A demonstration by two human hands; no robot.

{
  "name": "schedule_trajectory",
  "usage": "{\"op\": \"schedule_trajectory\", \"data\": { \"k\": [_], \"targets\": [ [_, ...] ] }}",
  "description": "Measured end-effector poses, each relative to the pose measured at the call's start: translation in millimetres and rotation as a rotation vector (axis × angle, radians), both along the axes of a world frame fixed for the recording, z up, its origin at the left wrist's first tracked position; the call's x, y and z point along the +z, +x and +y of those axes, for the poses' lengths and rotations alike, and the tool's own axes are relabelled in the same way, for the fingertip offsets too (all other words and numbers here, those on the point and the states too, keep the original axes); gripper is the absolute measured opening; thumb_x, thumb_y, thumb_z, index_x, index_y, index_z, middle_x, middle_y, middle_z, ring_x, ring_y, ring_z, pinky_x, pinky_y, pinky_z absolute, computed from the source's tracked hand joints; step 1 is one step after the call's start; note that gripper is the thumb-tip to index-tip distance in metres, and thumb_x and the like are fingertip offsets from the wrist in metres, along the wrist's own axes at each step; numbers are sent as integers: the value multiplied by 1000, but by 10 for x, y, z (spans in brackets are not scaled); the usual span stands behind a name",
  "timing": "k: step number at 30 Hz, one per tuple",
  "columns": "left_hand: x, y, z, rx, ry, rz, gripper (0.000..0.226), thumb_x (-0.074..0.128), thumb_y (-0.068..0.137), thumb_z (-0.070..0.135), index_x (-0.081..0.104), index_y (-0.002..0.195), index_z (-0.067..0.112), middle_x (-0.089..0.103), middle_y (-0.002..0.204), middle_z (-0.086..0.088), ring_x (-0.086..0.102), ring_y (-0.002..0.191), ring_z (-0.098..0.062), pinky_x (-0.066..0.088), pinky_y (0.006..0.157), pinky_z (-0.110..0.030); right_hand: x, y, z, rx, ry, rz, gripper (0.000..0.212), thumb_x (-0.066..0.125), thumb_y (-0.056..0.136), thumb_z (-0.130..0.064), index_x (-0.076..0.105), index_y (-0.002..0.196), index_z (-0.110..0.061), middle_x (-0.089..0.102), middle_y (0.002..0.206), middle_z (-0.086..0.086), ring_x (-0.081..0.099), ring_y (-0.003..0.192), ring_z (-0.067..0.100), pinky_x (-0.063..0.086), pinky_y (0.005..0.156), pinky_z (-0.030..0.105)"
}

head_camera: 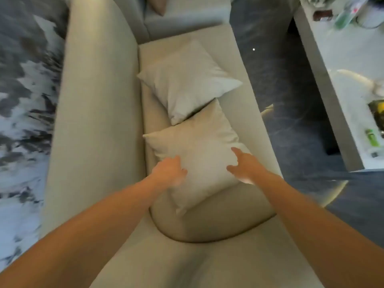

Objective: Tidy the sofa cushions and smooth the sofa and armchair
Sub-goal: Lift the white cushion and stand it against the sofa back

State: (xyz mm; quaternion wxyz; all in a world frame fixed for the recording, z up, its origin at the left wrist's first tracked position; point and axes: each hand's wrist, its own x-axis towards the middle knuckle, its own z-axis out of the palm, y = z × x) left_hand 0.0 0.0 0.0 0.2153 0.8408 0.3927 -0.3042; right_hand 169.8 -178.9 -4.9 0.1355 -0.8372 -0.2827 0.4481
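A beige sofa (97,121) runs away from me, its backrest on the left. Two pale square cushions lie on its seat. The far cushion (187,80) overlaps the top corner of the near cushion (199,146). My left hand (169,170) presses on the near cushion's lower left edge, fingers curled against the fabric. My right hand (242,165) rests at its right edge with fingers spread. A rounded seat pad (218,221) bulges below the near cushion. The picture is blurred.
A low pale table (342,65) with bottles and small items stands at the right across a dark floor strip (286,121). A grey and white patterned surface (22,100) lies left of the backrest. Another seat section with a brownish cushion (160,5) sits at the far end.
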Motion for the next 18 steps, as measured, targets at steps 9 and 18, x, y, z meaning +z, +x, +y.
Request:
{"op": "schedule_trajectory", "data": {
  "k": [9, 18],
  "targets": [
    [-1474, -267, 636, 308, -123, -455, 71, 75, 78, 47, 32, 129, 24, 35, 125, -11, 33, 110, -28, 38, 88, -38, -1411, -258, 1010, -328, -101, -138, 105, 52, 51, -92, -6, 136, -70, -16, 163, -1, -11, 142, 54, 3, 105, 79],
    [-998, -264, 799, 364, -92, -744, 36, 64, 83, -8, 42, 66, 16, 45, 59, 6, 42, 54, -6, 33, 55, -18, -1209, -381, 1050, -467, -78, -110, 102, 56, 54, -88, 2, 138, -66, 6, 162, 4, 11, 143, 46, 19, 110, 67]
  ]
}}
